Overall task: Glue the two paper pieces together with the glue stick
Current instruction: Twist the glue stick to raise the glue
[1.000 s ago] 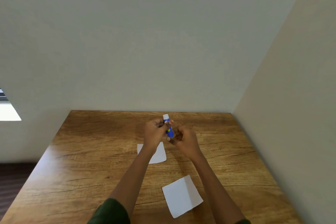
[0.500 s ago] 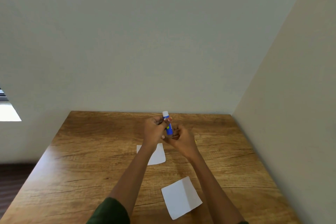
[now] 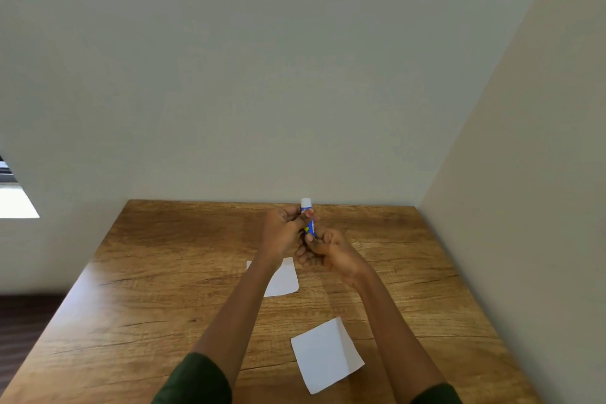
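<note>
The wall (image 3: 295,75) closes the far side and a second wall (image 3: 531,174) closes the right, so the table (image 3: 147,272) sits in a corner. A bright window (image 3: 16,203) shows at the far left.

Both forearms reach out over the table in dark green sleeves (image 3: 196,380). The left hand (image 3: 280,233) and right hand (image 3: 334,252) meet above the far middle of the table, lifted off the wood, probably so the stick can be worked freely before it goes to paper.

Two white papers lie flat and well apart. The near paper (image 3: 328,354) lies between the forearms, with a faint fold line. The far paper (image 3: 285,279) lies below the hands, partly hidden by the left forearm. Neither is touched, and neither shows glue that I can make out.

The glue stick (image 3: 310,228) stands nearly upright between the hands. The left hand's fingers curl round its upper part, thumb across the front. The right hand pinches its lower end from below. That split grip suits twisting the base or pulling a cap. Its white top (image 3: 306,202) pokes above the left fingers; cap or bare glue, I cannot tell.

Nothing lies between the hands and either paper. The left forearm shades the far paper.
</note>
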Demonstrator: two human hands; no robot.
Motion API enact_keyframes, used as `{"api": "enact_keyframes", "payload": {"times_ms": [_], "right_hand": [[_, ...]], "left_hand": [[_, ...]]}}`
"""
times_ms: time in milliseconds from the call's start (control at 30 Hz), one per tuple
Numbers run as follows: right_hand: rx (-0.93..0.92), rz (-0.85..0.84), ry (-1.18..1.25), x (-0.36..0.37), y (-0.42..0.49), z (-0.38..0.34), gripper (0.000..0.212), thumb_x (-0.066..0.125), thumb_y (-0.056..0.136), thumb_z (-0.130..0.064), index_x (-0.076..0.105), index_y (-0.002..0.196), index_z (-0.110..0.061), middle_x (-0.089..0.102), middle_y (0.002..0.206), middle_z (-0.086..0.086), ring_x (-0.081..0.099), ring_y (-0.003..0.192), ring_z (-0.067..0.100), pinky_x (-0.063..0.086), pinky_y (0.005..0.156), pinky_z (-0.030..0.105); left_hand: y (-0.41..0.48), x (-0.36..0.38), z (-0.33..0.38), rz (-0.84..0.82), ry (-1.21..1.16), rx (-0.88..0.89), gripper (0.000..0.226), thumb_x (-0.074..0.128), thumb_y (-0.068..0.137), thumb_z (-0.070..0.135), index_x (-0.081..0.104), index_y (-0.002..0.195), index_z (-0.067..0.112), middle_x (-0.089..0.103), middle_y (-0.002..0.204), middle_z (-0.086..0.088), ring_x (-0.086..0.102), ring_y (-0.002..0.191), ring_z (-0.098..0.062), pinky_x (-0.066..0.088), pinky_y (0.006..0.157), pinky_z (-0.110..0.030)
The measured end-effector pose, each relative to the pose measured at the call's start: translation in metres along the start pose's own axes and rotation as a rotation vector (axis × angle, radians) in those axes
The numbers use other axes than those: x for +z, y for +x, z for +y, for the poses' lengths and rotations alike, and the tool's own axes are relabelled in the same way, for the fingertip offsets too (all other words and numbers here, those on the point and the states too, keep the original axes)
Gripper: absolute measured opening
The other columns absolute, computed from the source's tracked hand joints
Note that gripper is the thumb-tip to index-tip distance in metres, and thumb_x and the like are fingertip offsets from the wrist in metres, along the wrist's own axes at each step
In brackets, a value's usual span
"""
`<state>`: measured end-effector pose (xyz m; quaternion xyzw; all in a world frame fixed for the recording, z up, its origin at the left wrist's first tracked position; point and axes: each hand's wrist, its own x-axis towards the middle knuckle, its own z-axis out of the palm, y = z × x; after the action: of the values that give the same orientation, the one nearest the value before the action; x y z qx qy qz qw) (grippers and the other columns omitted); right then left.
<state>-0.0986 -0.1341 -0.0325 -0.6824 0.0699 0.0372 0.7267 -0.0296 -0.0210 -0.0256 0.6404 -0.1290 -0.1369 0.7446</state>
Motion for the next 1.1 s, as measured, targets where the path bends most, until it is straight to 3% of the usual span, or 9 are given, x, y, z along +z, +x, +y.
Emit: {"api": "enact_keyframes", "payload": {"times_ms": [100, 233, 300, 400, 567, 667, 833, 967, 1100], "right_hand": [[-0.028, 0.111, -0.051, -0.001, 0.001, 0.002, 0.024, 0.060, 0.090, -0.017, 0.063, 0.102, 0.003, 0.070, 0.084, 0.012, 0.069, 0.073, 0.015, 0.058, 0.070, 0.025], [-0.127, 0.430, -0.183, 0.010, 0.007, 0.007, 0.027, 0.078, 0.074, -0.020, 0.066, 0.093, -0.003, 0.070, 0.081, 0.015, 0.069, 0.073, 0.021, 0.061, 0.070, 0.035], [-0.193, 0.515, -0.208, 0.016, 0.010, 0.009, 0.024, 0.077, 0.076, -0.017, 0.066, 0.089, 0.001, 0.069, 0.079, 0.020, 0.068, 0.070, 0.024, 0.060, 0.068, 0.041], [-0.214, 0.417, -0.205, 0.017, 0.011, 0.010, 0.018, 0.066, 0.086, -0.014, 0.065, 0.086, 0.005, 0.067, 0.070, 0.015, 0.065, 0.065, 0.018, 0.058, 0.068, 0.040], [-0.073, 0.076, 0.096, 0.006, 0.006, 0.006, 0.024, 0.043, 0.098, -0.017, 0.062, 0.096, -0.001, 0.067, 0.075, 0.007, 0.065, 0.064, 0.011, 0.057, 0.065, 0.024], [-0.100, 0.204, 0.047, 0.013, 0.010, 0.006, 0.025, 0.052, 0.094, -0.019, 0.058, 0.103, 0.003, 0.066, 0.080, 0.010, 0.065, 0.071, 0.016, 0.056, 0.070, 0.028], [-0.217, 0.521, -0.134, 0.021, 0.015, 0.007, 0.019, 0.072, 0.081, -0.013, 0.066, 0.096, -0.003, 0.070, 0.083, 0.014, 0.066, 0.080, 0.026, 0.055, 0.077, 0.040], [-0.196, 0.330, -0.148, 0.017, 0.009, -0.002, 0.024, 0.059, 0.091, -0.019, 0.066, 0.093, 0.004, 0.066, 0.076, 0.013, 0.063, 0.070, 0.018, 0.054, 0.073, 0.036], [-0.144, 0.202, -0.369, 0.006, 0.003, -0.011, 0.031, 0.053, 0.094, -0.025, 0.067, 0.101, 0.001, 0.070, 0.090, 0.023, 0.067, 0.080, 0.029, 0.053, 0.081, 0.040]], "left_hand": [[0.000, 0.001, 0.001, 0.045, 0.001, -0.018, 0.004, 0.068, 0.081, 0.022, 0.072, 0.084, 0.021, 0.074, 0.082, 0.003, 0.069, 0.075, -0.009, 0.052, 0.068, -0.020], [0.002, 0.004, 0.003, 0.102, 0.001, -0.013, 0.014, 0.069, 0.081, 0.020, 0.072, 0.093, 0.012, 0.073, 0.080, 0.002, 0.059, 0.050, -0.006, 0.052, 0.057, -0.018], [0.002, 0.006, 0.003, 0.119, 0.002, 0.012, 0.008, 0.069, 0.081, 0.019, 0.073, 0.088, 0.016, 0.073, 0.078, 0.005, 0.064, 0.056, -0.003, 0.052, 0.057, -0.015], [0.003, 0.004, 0.005, 0.106, 0.030, 0.041, 0.005, 0.070, 0.081, 0.019, 0.073, 0.084, 0.019, 0.073, 0.077, 0.006, 0.068, 0.071, -0.005, 0.054, 0.065, -0.018], [-0.001, 0.000, 0.010, 0.043, 0.006, 0.043, 0.005, 0.068, 0.082, 0.022, 0.073, 0.081, 0.024, 0.073, 0.070, 0.005, 0.067, 0.066, -0.017, 0.055, 0.057, -0.024], [0.000, 0.003, 0.013, 0.084, -0.064, 0.016, 0.006, 0.068, 0.082, 0.018, 0.072, 0.086, 0.020, 0.074, 0.080, 0.002, 0.069, 0.070, -0.010, 0.056, 0.060, -0.022], [0.002, 0.008, 0.018, 0.107, -0.043, 0.051, 0.013, 0.068, 0.082, 0.014, 0.072, 0.078, 0.026, 0.074, 0.078, -0.004, 0.051, 0.043, -0.013, 0.051, 0.053, -0.026], [0.004, 0.005, 0.019, 0.100, -0.027, 0.043, 0.014, 0.069, 0.081, 0.015, 0.072, 0.076, 0.028, 0.073, 0.073, 0.007, 0.069, 0.066, -0.014, 0.057, 0.065, -0.028], [0.000, 0.002, 0.012, 0.093, -0.069, 0.032, 0.011, 0.070, 0.080, 0.016, 0.073, 0.090, 0.012, 0.074, 0.074, 0.008, 0.069, 0.068, -0.003, 0.051, 0.054, -0.013]]}}
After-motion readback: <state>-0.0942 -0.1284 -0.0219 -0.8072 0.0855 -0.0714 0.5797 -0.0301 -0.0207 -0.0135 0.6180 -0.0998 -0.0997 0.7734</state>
